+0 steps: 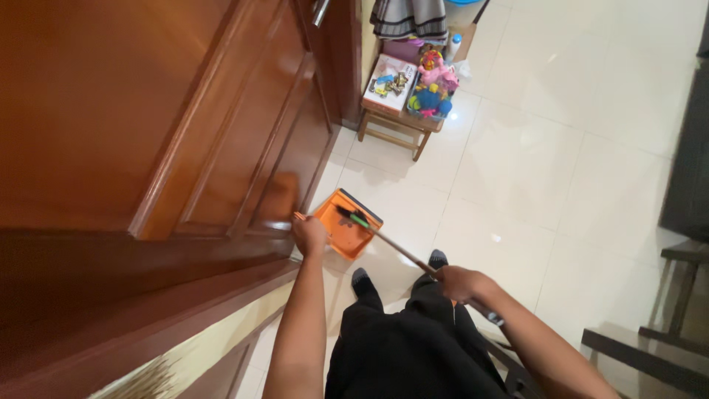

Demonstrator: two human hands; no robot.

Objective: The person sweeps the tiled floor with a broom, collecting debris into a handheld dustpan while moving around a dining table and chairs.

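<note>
My left hand (309,235) grips the handle of an orange dustpan (344,225) that rests on the white tiled floor beside a brown wooden door (244,140). My right hand (456,283) is closed around the long thin stick of a broom (395,247). The stick slants down to the left, and its dark and green end lies in the dustpan. My dark trousers and two dark-socked feet (362,281) show below the hands.
A small wooden stool (399,122) stacked with colourful toys and a box stands by the door frame. Dark chair or table legs (679,295) are at the right edge. White floor tiles (561,148) fill the middle.
</note>
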